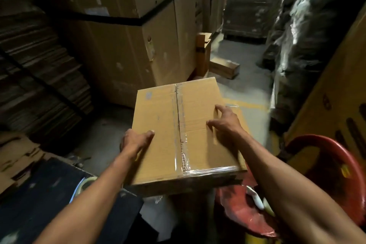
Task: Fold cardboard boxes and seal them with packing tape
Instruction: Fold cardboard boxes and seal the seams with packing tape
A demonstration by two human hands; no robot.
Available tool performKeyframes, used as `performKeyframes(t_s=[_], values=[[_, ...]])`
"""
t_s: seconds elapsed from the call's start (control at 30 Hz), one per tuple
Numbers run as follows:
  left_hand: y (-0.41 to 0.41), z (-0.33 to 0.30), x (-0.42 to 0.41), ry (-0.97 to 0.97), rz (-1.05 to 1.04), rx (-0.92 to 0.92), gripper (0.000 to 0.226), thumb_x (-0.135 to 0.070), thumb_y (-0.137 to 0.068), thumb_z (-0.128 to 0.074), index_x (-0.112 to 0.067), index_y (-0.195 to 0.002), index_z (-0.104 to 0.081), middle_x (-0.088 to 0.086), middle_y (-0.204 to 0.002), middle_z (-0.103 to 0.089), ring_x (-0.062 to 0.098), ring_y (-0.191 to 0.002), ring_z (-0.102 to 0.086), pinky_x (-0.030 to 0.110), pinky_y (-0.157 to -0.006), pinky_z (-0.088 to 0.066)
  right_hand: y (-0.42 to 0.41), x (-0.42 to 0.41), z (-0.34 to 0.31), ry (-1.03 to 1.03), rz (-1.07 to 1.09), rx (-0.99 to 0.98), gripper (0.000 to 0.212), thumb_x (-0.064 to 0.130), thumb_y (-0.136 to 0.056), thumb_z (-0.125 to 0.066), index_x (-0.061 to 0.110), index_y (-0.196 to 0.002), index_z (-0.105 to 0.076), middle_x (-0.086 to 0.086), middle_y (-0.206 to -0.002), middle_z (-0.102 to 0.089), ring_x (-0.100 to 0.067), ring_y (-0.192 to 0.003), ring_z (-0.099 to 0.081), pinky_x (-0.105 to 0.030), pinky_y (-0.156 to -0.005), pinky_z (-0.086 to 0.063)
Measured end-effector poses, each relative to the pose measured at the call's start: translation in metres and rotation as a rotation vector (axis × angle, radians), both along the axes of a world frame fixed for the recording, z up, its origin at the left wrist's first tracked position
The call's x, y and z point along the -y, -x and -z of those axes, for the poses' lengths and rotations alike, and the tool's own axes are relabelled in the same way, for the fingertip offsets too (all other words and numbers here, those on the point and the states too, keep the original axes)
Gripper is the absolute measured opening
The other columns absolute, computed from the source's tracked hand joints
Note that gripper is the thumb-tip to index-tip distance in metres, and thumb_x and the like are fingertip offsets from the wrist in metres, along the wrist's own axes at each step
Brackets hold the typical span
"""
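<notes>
A closed brown cardboard box (158,117) fills the middle of the head view, its two top flaps meeting at a centre seam covered by clear packing tape (183,144) that wraps over the near edge. My left hand (136,139) grips the box's left edge, thumb on top and fingers curled down the side. My right hand (223,121) rests on the right flap with fingers spread and slightly bent, near the right edge. A roll of tape (85,184) lies on the dark surface under my left forearm.
Large strapped cartons (126,25) stand behind the box. Stacked flat cardboard (35,69) rises at left. A red plastic chair (324,164) is at right, beside wrapped bundles (301,45). Small boxes (223,67) lie on the aisle floor.
</notes>
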State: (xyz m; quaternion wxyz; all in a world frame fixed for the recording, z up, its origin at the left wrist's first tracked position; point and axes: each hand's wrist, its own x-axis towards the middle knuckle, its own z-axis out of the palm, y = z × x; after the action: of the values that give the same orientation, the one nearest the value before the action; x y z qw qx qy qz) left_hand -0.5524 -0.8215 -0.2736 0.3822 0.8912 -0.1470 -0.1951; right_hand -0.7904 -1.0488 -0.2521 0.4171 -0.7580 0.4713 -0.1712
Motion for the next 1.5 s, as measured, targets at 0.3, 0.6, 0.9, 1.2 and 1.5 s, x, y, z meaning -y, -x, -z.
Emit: performKeyframes(t_s=[0.3,0.6,0.9,1.2,1.5], values=[[-0.092,0.048,0.092,-0.121,-0.118,0.029,0.07,-0.066,-0.066,-0.083,-0.011,-0.108,-0.07,0.011,-0.108,-0.075,0.035,-0.097,-0.07,0.041,-0.085,-0.058,-0.133,0.121,0.044,-0.05,-0.068,-0.141,0.08,0.028,-0.074,-0.093,0.027,-0.145,-0.056,-0.004,-0.145,-0.06,-0.027,-0.129,-0.059,-0.036,-0.105,-0.048],[-0.202,0.119,0.177,-0.174,-0.018,0.015,0.095,-0.051,-0.07,-0.087,-0.03,-0.147,-0.037,0.009,-0.14,-0.053,0.035,-0.125,-0.055,0.047,-0.103,-0.05,-0.29,0.227,0.117,0.042,-0.238,-0.326,0.067,0.043,-0.085,-0.081,0.033,-0.146,-0.055,-0.011,-0.145,-0.037,-0.037,-0.139,-0.04,-0.052,-0.115,-0.039],[-0.185,0.197,0.183,-0.483,0.234,-0.105,0.112,-0.053,-0.083,-0.077,-0.032,-0.166,-0.004,0.005,-0.169,0.028,0.031,-0.155,-0.025,0.044,-0.122,-0.033,-0.286,0.193,0.191,0.079,-0.633,-0.769,0.088,0.064,-0.09,-0.064,0.046,-0.161,-0.015,-0.007,-0.171,0.017,-0.041,-0.156,0.01,-0.073,-0.117,-0.012],[-0.169,0.129,0.145,-0.317,0.003,-0.176,0.079,-0.045,-0.089,-0.074,-0.025,-0.157,-0.04,0.008,-0.159,-0.045,0.025,-0.141,-0.047,0.031,-0.112,-0.041,-0.329,0.169,0.159,0.228,-0.738,-0.623,0.062,0.05,-0.095,-0.061,0.032,-0.152,-0.043,-0.012,-0.159,-0.033,-0.038,-0.145,-0.033,-0.059,-0.109,-0.039],[-0.164,0.04,-0.017,-0.132,-0.389,-0.062,0.057,-0.044,-0.089,-0.077,-0.03,-0.142,-0.059,-0.004,-0.135,-0.065,0.011,-0.104,-0.068,0.021,-0.088,-0.049,-0.407,-0.004,0.105,0.203,-1.195,-0.33,0.049,0.052,-0.091,-0.067,0.03,-0.135,-0.062,-0.002,-0.139,-0.061,-0.024,-0.119,-0.062,-0.032,-0.098,-0.047]])
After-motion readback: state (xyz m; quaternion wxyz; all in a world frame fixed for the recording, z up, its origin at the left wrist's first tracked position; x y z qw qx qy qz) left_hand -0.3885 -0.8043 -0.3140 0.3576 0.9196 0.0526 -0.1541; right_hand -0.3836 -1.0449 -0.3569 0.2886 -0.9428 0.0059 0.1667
